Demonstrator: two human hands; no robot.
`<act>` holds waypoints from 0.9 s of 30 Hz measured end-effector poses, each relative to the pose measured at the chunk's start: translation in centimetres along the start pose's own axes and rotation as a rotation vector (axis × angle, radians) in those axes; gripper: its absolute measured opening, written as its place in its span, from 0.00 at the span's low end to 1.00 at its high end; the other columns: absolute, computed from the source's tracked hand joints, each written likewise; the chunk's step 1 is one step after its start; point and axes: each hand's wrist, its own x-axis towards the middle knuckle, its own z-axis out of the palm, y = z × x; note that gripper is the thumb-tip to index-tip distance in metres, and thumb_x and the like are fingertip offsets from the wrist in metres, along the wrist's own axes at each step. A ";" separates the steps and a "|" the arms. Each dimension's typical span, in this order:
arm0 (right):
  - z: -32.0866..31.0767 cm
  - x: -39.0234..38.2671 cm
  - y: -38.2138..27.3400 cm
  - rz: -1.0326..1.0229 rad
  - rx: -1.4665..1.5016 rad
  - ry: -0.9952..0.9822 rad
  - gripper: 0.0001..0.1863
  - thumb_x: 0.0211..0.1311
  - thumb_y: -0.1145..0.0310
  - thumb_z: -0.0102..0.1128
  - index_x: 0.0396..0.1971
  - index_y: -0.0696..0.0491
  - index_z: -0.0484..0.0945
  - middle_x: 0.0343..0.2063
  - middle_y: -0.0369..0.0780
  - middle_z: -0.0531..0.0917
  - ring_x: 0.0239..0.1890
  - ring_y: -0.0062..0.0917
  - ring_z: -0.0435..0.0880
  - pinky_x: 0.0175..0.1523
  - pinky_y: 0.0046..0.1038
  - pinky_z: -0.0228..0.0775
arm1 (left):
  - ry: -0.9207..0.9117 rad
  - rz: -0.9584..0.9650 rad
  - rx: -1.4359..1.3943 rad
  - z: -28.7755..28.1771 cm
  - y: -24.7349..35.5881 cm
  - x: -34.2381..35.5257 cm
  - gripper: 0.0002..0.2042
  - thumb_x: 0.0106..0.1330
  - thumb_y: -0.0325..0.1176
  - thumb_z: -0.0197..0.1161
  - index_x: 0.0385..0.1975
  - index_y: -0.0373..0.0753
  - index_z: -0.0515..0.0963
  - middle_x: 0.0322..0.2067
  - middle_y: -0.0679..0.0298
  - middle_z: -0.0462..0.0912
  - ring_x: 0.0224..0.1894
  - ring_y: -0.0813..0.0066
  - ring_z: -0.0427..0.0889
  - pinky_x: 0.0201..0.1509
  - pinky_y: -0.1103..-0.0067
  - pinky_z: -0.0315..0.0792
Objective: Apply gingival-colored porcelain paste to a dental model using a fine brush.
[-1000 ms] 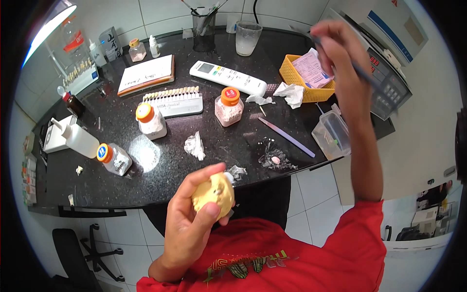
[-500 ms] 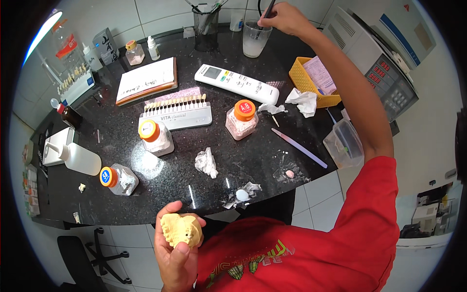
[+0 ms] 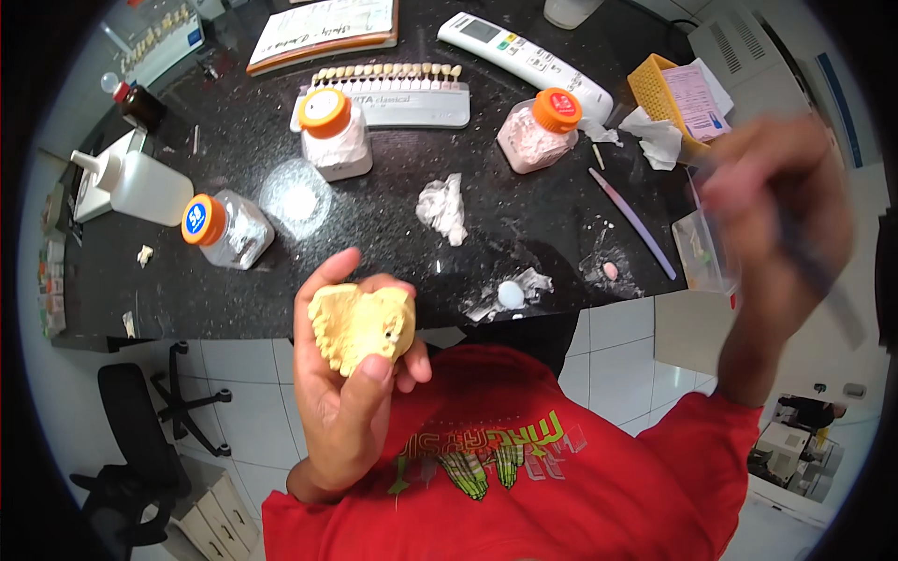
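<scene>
My left hand (image 3: 339, 411) holds a yellow dental cast (image 3: 360, 323) above the table's front edge, thumb pressed on its near side and fingers behind. The cast shows a row of teeth on its left and a small dark hole on its right. My right hand (image 3: 776, 201) is raised at the right, smeared by motion, closed around a dark slender brush (image 3: 806, 257) whose tip is blurred. Beneath and between the hands, a pale blue lump (image 3: 511, 294) lies in white powder on the table, and a small pink lump (image 3: 610, 271) lies farther right.
Orange-lidded jars (image 3: 337, 145) stand on the black table (image 3: 374, 224), near a tooth shade guide (image 3: 421, 105). Crumpled tissue (image 3: 441, 208), a purple file-like stick (image 3: 632, 224), a remote control (image 3: 524, 61), a yellow basket (image 3: 659, 93) and a clear plastic box (image 3: 700, 252) lie farther right.
My right hand has lifted the brush out of the cup of cloudy liquid and swung back toward me. The cast stays in my left hand. The view has tilted down.
</scene>
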 end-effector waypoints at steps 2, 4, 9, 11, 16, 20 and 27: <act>3.4 -2.1 -0.3 0.018 0.135 -0.169 0.07 0.55 0.75 0.65 0.32 0.57 0.77 0.28 0.39 0.80 0.26 0.16 0.75 0.29 0.16 0.64 | -0.011 -0.049 -0.063 -0.8 0.1 0.1 0.34 0.62 0.36 0.61 0.66 0.35 0.52 0.50 0.52 0.74 0.31 0.74 0.77 0.30 0.84 0.69; 6.3 -3.3 0.0 0.068 0.117 -0.166 0.08 0.52 0.76 0.68 0.31 0.57 0.79 0.26 0.39 0.82 0.22 0.18 0.77 0.25 0.18 0.65 | -0.020 -0.128 -0.186 -0.5 0.4 0.3 0.32 0.63 0.34 0.59 0.65 0.36 0.53 0.50 0.54 0.74 0.30 0.74 0.75 0.33 0.83 0.69; 9.3 -4.1 1.1 0.029 0.128 -0.090 0.09 0.50 0.74 0.70 0.31 0.56 0.80 0.26 0.38 0.83 0.19 0.22 0.78 0.22 0.21 0.66 | -0.071 -0.241 -0.346 -0.8 0.8 0.4 0.30 0.64 0.32 0.57 0.65 0.36 0.54 0.50 0.54 0.74 0.30 0.74 0.73 0.35 0.82 0.68; 9.4 -3.9 1.1 0.010 0.116 -0.159 0.09 0.50 0.75 0.70 0.31 0.57 0.80 0.27 0.39 0.83 0.20 0.22 0.78 0.22 0.21 0.67 | -0.081 -0.252 -0.417 -0.7 0.8 0.4 0.29 0.65 0.31 0.57 0.64 0.36 0.55 0.49 0.53 0.74 0.30 0.75 0.73 0.35 0.82 0.68; 7.4 -4.5 1.1 0.048 0.131 -0.168 0.09 0.50 0.77 0.66 0.33 0.57 0.80 0.27 0.39 0.83 0.22 0.21 0.79 0.25 0.21 0.68 | -0.067 -0.211 -0.333 0.1 0.6 0.5 0.30 0.64 0.33 0.58 0.64 0.35 0.55 0.48 0.54 0.74 0.29 0.76 0.72 0.33 0.82 0.68; 5.1 -5.9 1.4 0.206 0.258 0.047 0.13 0.56 0.77 0.59 0.42 0.61 0.80 0.34 0.43 0.83 0.30 0.18 0.80 0.35 0.18 0.72 | -0.055 -0.143 -0.182 0.7 0.1 0.6 0.32 0.60 0.36 0.63 0.63 0.34 0.57 0.46 0.54 0.75 0.27 0.77 0.72 0.30 0.83 0.68; 1.9 -11.7 3.6 0.378 0.416 0.247 0.10 0.62 0.78 0.59 0.42 0.64 0.78 0.35 0.44 0.79 0.31 0.19 0.79 0.36 0.17 0.73 | 0.020 -0.049 0.042 3.0 -1.1 0.2 0.34 0.57 0.41 0.67 0.59 0.33 0.60 0.44 0.51 0.74 0.21 0.79 0.72 0.24 0.85 0.67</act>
